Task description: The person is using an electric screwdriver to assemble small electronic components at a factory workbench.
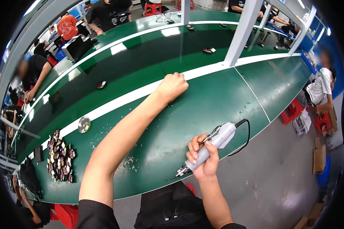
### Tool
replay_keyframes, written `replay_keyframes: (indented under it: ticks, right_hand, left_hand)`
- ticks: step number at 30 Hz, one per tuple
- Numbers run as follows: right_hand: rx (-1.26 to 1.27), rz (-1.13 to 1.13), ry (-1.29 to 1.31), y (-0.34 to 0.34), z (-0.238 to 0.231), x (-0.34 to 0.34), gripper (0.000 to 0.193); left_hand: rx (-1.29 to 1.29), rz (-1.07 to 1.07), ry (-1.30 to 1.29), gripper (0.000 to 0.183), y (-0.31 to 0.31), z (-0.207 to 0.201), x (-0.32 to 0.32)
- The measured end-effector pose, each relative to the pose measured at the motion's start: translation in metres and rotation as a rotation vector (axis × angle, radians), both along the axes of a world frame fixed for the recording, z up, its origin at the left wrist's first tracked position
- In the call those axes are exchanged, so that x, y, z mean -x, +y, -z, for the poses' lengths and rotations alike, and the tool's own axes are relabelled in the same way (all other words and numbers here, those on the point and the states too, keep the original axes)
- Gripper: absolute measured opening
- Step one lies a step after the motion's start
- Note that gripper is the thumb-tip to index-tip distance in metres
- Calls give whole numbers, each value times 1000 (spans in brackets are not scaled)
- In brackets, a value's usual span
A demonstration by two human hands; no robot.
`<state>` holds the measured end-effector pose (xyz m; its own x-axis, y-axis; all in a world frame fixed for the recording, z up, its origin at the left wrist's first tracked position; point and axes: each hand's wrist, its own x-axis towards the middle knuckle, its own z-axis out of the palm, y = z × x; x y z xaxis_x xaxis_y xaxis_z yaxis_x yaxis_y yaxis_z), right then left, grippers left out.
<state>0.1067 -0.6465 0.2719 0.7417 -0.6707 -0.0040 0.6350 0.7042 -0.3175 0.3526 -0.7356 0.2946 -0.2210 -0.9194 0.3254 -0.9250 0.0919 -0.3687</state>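
My right hand (204, 156) is wrapped round a grey electric screwdriver (214, 145), its bit pointing down and left near the table's front edge. A black cable leaves the tool's back end. My left hand (174, 87) is stretched forward over the white strip (141, 93) between the green table (202, 103) and the conveyor belt. Its fingers are curled closed, and whatever they may hold is hidden. Left of my left forearm lies a pile of small black parts with pink and yellow bits (60, 158). Tiny pale pieces (129, 164) are scattered beside that forearm.
A small round dish (84, 124) and a black box (38, 154) are at the left. Single small parts (101, 85) ride on the dark green belt (141, 57). A grey metal post (242, 34) rises from the strip. Other people sit around, one in white (320, 84) at right.
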Motion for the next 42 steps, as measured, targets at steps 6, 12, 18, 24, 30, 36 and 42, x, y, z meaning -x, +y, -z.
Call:
replay_keyframes:
  ticks: [6, 12, 18, 24, 30, 36, 42]
  right_hand:
    - [22, 23, -7, 6, -6, -6, 18]
    - [32, 40, 24, 8, -2, -2, 19]
    - [18, 40, -1, 7, 0, 6, 18]
    - [115, 58, 8, 18, -8, -13, 18]
    - [190, -64, -80, 94, -49, -72, 18]
    - [205, -170, -143, 128, -56, -96, 17]
    - [139, -54, -160, 135, -58, -92, 19]
  left_hand:
    - [155, -165, 213, 11, 18, -8, -6]
    - [235, -327, 1013, 9, 167, -44, 10]
    - [352, -470, 1868, 15, 329, -14, 70]
    - [720, -454, 2091, 9, 383, 1, 99]
    - [799, -231, 2207, 4, 391, 13, 96]
    - [728, -200, 2315, 8, 398, 16, 104]
    - [592, -32, 2505, 27, 385, 18, 112]
